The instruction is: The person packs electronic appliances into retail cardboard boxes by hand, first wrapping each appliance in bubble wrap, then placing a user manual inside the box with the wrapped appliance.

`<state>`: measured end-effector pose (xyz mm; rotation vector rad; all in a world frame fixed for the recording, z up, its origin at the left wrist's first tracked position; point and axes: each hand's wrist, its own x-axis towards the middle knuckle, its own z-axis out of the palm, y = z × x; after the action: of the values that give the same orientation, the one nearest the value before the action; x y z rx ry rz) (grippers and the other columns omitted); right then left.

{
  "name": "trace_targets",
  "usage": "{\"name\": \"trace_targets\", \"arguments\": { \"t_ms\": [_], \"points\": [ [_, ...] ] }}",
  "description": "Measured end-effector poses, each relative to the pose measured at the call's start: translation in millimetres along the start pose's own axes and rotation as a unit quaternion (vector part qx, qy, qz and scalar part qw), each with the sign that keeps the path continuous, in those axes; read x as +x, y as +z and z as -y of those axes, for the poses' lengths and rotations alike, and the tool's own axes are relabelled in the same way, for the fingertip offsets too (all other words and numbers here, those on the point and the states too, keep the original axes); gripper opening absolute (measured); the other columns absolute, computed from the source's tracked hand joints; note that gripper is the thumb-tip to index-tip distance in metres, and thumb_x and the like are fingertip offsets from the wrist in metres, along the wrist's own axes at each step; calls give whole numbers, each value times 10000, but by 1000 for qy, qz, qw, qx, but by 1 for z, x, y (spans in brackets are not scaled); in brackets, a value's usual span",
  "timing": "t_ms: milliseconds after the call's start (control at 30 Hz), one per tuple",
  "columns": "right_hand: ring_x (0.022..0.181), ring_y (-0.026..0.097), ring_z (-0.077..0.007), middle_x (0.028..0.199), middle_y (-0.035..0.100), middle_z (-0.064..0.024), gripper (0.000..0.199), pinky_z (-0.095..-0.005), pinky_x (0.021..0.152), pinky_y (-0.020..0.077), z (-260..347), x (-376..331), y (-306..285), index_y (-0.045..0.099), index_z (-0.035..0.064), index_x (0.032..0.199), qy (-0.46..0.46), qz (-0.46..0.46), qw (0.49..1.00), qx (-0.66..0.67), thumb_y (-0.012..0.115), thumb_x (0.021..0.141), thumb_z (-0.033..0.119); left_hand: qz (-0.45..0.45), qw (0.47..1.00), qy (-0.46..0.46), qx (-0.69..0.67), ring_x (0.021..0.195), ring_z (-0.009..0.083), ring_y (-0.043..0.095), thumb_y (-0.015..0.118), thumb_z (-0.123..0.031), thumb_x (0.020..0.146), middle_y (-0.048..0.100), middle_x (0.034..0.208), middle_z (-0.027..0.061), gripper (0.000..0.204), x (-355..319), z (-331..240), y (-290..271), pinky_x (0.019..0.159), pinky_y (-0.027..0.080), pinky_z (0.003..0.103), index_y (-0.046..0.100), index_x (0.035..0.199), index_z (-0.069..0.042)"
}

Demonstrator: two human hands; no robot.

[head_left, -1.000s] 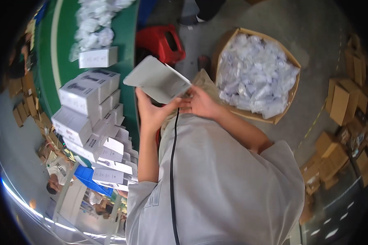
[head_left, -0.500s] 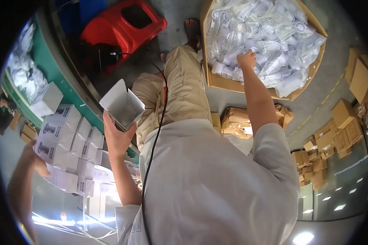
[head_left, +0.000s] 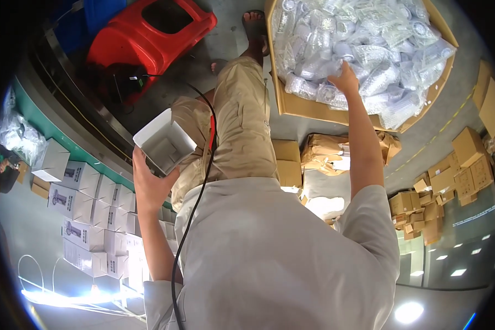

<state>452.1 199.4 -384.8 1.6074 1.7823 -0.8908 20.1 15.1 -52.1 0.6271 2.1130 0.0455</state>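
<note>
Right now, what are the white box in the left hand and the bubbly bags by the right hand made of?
The white box looks like smooth, matte card: thin walls, folded edges. The bubbly bags are probably clear, glossy plastic bubble wrap: they're see-through, wrinkled and glinting.

Stacked white boxes, brown cartons and heaped bubble-wrapped goods show a packing workshop.

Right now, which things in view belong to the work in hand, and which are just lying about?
Part of the work, it seems:
open white box, in the left hand
bubble-wrapped items, at the right hand
large carton holding them
stacked white boxes, probably

Seemingly just lying about:
red plastic piece
brown cardboard boxes at right
</note>
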Motion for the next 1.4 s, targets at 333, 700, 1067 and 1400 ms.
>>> {"name": "trace_targets", "arguments": {
  "t_ms": [333, 700, 1067, 1400],
  "points": [
    [1095, 528, -224, 1175, 558, -82, 721, -363, 934, 415, 100, -52, -157, 397, 44, 1308, -136, 216, 697, 670, 708, 662, 114, -30, 993, 109, 17, 1048, 341, 473, 767, -69, 559, 470, 1112, 171, 790, -7, -48, -21, 903, 403, 400, 371, 1239, -9],
    [1097, 538, -235, 1225, 530, -107, 665, -383, 946, 428, 180, -196, -120, 379, 47, 1325, -133, 419, 484, 757, 689, 759, 204, -154, 971, 141, -113, 1099, 362, 382, 834, -167, 544, 437, 1156, 192, 881, -46, -66, -32, 928, 360, 436, 332, 1243, 18],
    [1100, 519, -224, 1207, 527, -103, 638, -359, 947, 407, 225, -238, -129, 370, 24, 1326, -185, 390, 701, 568, 679, 776, 117, -220, 923, 157, -275, 1114, 350, 427, 831, -188, 571, 408, 1211, 200, 934, -65, -63, -36, 900, 399, 449, 287, 1301, 20],
    [1084, 501, -173, 1191, 525, -84, 638, -305, 932, 396, 253, -274, -148, 372, 17, 1322, -309, 181, 819, 448, 675, 765, 80, -322, 911, 191, -172, 1089, 369, 470, 801, -154, 635, 400, 1227, 222, 893, -103, -1, -52, 867, 437, 402, 272, 1347, -54]
  ]
}}
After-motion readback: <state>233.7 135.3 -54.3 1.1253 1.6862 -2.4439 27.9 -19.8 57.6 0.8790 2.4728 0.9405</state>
